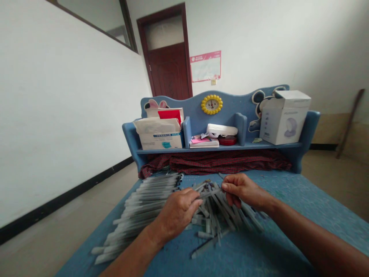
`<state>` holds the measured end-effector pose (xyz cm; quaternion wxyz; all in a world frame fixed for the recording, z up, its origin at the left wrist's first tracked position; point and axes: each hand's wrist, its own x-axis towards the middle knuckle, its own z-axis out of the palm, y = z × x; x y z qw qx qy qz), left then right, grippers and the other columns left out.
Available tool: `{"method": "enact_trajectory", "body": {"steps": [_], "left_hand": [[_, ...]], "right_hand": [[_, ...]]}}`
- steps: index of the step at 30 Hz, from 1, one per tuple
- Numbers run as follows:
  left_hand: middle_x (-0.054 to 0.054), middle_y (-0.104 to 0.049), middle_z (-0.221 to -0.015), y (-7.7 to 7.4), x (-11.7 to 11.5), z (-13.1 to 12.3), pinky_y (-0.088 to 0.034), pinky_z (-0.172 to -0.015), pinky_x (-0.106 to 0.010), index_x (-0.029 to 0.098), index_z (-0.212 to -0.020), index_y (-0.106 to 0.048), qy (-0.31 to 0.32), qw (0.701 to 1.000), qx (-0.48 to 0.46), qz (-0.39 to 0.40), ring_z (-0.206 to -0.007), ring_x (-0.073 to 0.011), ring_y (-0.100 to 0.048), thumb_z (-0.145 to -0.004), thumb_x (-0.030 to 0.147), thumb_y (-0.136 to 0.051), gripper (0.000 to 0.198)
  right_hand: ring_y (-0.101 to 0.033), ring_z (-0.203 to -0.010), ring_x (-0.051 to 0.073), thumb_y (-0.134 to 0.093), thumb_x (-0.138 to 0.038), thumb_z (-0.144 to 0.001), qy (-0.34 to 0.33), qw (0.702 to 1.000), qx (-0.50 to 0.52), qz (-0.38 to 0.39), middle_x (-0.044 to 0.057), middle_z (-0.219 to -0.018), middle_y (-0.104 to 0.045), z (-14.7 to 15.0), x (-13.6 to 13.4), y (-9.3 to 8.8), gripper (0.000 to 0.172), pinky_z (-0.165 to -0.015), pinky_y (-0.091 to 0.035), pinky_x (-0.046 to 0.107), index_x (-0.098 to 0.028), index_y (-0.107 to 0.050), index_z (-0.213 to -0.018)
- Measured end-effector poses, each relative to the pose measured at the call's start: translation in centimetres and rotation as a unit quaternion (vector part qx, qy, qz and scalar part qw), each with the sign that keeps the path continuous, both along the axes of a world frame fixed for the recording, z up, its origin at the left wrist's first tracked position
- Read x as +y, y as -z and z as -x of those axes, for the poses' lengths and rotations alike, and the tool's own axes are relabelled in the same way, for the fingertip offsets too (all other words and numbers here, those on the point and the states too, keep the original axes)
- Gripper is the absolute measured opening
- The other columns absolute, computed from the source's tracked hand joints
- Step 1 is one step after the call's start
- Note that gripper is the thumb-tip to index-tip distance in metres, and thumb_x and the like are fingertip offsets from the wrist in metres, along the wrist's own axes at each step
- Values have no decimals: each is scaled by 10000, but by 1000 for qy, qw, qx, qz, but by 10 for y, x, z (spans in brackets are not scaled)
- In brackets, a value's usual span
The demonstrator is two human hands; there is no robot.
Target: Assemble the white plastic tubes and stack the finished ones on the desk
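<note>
Between my two hands is a slim, greyish translucent pen (211, 192), lying nearly level. My left hand (179, 211) pinches its left end with thumb and fingers. At the other end, my right hand (242, 189) has its thumb and forefinger closed on the pen; whether a cap or another small part is in that pinch I cannot tell. Under both hands spreads a loose pile of similar pen pieces (230, 215), pointing different ways. Left of my left hand, many like pens (135, 209) lie side by side in a row, dark tips towards the right.
A blue desk (302, 231) carries everything. At its back, a checked cloth (213, 161) lies below a shelf (248, 147). On the shelf stand an opened mask box (161, 140), a stack of papers (204, 144), a red round tin (227, 141) and a white carton (284, 119).
</note>
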<state>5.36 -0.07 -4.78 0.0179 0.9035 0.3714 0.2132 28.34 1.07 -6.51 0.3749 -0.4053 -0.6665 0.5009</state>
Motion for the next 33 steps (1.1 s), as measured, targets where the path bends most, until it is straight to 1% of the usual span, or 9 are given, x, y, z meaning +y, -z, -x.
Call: {"method": "enact_trajectory", "body": {"steps": [6, 10, 12, 17, 21, 23, 25, 28, 33], "left_hand": [[-33, -603, -715, -3, -1, -2, -420, -648, -221, 159, -769, -628, 5, 1000, -6, 13, -708, -145, -574, -887, 227, -428, 242], [-38, -604, -721, -2, 0, -1, -420, -654, -226, 156, -778, -629, 4, 1000, -7, 8, -711, -149, -576, -888, 231, -427, 242], [-41, -604, -724, 0, 1, 0, -422, -660, -230, 154, -791, -631, 7, 1000, -3, 11, -712, -151, -576, -889, 230, -424, 240], [-40, -608, -731, 0, 1, 0, -422, -655, -231, 153, -777, -622, 0, 1000, 4, 14, -712, -151, -575, -887, 228, -425, 238], [-30, -603, -716, -2, 0, -1, -420, -650, -220, 166, -752, -611, 1, 1000, 4, 13, -716, -146, -577, -885, 224, -426, 235], [-30, -602, -722, -2, 0, -1, -421, -657, -220, 164, -766, -617, 2, 1000, 6, 15, -720, -145, -578, -886, 224, -427, 232], [-34, -601, -725, -2, 1, -1, -419, -658, -222, 157, -771, -623, -1, 1000, 9, 17, -722, -147, -578, -884, 216, -435, 228], [-37, -602, -727, -1, 1, -1, -415, -657, -224, 146, -766, -627, -5, 1000, 11, 20, -720, -148, -577, -883, 206, -440, 227], [-41, -606, -736, -1, 1, -1, -415, -664, -229, 139, -795, -633, -3, 1000, 18, 18, -731, -154, -581, -888, 214, -440, 227]], "right_hand": [[-522, -405, 90, -608, -500, -723, -7, 1000, 2, -3, -26, -554, -616, -1, -1, -4, 348, -406, -366, 193, -171, -505, -772], [-438, -318, 75, -479, -550, -795, 28, 999, -31, -9, -43, -440, -550, 2, -1, -1, 389, -338, -290, 183, -187, -463, -657], [-422, -307, 70, -488, -544, -789, 26, 999, -30, -8, -45, -427, -540, 3, 0, 1, 388, -331, -280, 180, -192, -441, -632], [-490, -367, 87, -553, -525, -761, 11, 1000, -14, -10, -46, -521, -599, 3, 0, 0, 361, -374, -350, 184, -186, -500, -875], [-417, -306, 71, -453, -547, -814, 28, 999, -37, -11, -52, -418, -528, 4, 0, 1, 381, -332, -280, 179, -187, -476, -694], [-412, -306, 69, -485, -536, -795, 26, 999, -35, -8, -51, -418, -528, 3, 0, 2, 369, -330, -276, 178, -189, -460, -670], [-456, -340, 81, -552, -507, -758, 17, 1000, -24, -6, -52, -476, -570, 3, 0, 2, 328, -356, -326, 182, -186, -495, -794], [-482, -359, 95, -550, -498, -771, 12, 1000, -24, -5, -63, -497, -585, 3, -1, 0, 368, -372, -356, 190, -192, -490, -967], [-393, -291, 66, -455, -513, -823, 30, 998, -55, 1, -58, -393, -504, 5, -3, -2, 358, -318, -256, 174, -186, -466, -677]]}}
